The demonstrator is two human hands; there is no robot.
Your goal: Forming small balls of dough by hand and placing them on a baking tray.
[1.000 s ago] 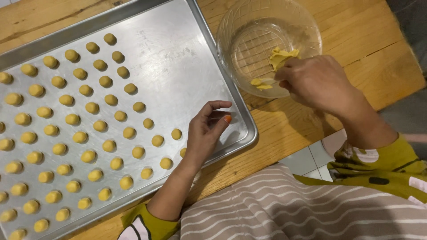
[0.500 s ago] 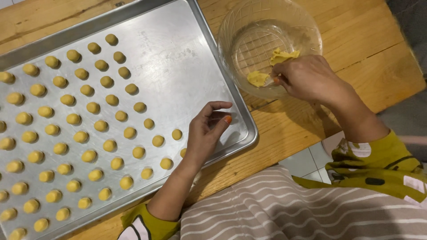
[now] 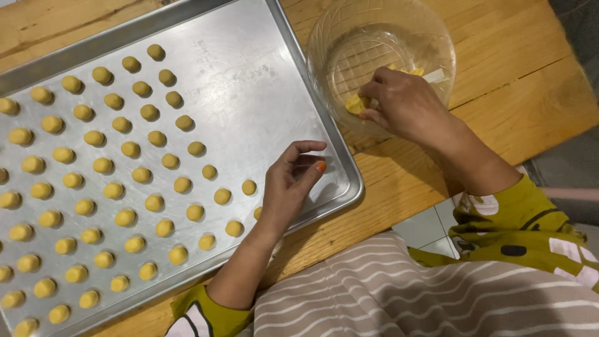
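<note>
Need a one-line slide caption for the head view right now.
Right hand gathers yellow dough in a clear bowl; left hand rests on a metal tray of dough balls.

The right hand reached into a clear plastic bowl on the wooden table, fingertips on a lump of yellow dough. The left hand rested, fingers loosely curled and empty, on the metal baking tray beside rows of small yellow dough balls.
</note>
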